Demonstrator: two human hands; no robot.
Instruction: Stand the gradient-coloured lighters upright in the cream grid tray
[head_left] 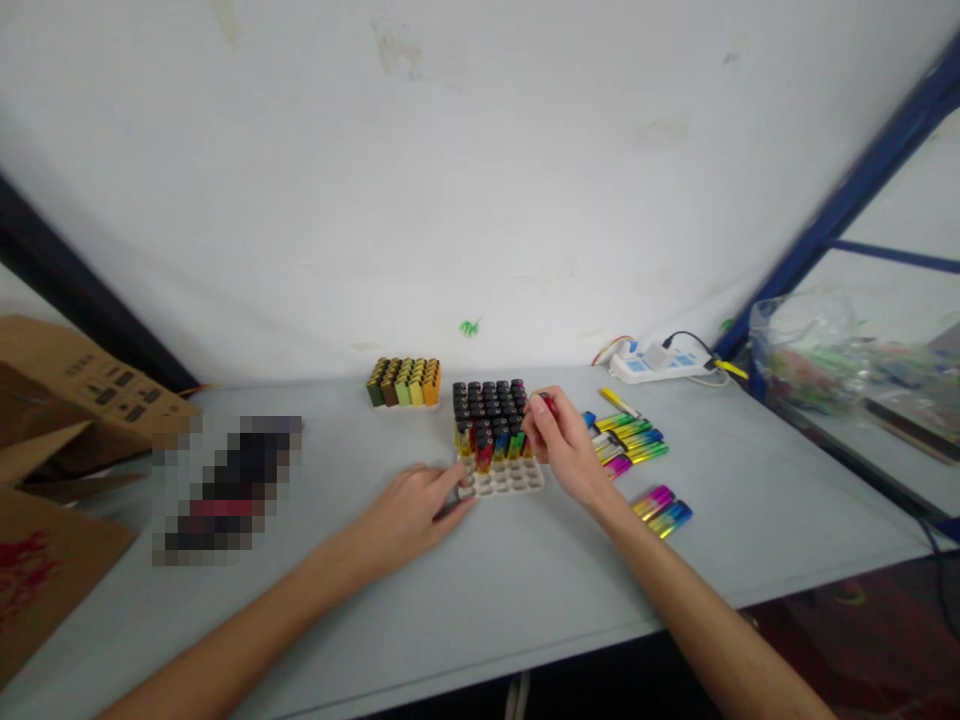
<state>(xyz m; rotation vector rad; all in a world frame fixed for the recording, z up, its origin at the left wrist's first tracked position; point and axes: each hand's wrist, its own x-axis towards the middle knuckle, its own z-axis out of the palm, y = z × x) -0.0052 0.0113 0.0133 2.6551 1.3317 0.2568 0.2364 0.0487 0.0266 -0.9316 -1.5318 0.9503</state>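
Wht tray (501, 491) part-full w/ blk-topped, shiny multicol. lighters (484, 456).

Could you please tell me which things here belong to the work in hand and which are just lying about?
Apparently in use:
pale tray, left hand at its edge
black-topped lighters standing in it
red item in the right hand
loose lighters

Likely idle:
gold-topped lighters
power strip
cardboard box
plastic bag
pixelated item

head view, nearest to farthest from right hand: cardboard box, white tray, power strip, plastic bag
1. White tray, left of the right hand
2. Power strip, back right by wall
3. Plastic bag, far right
4. Cardboard box, far left
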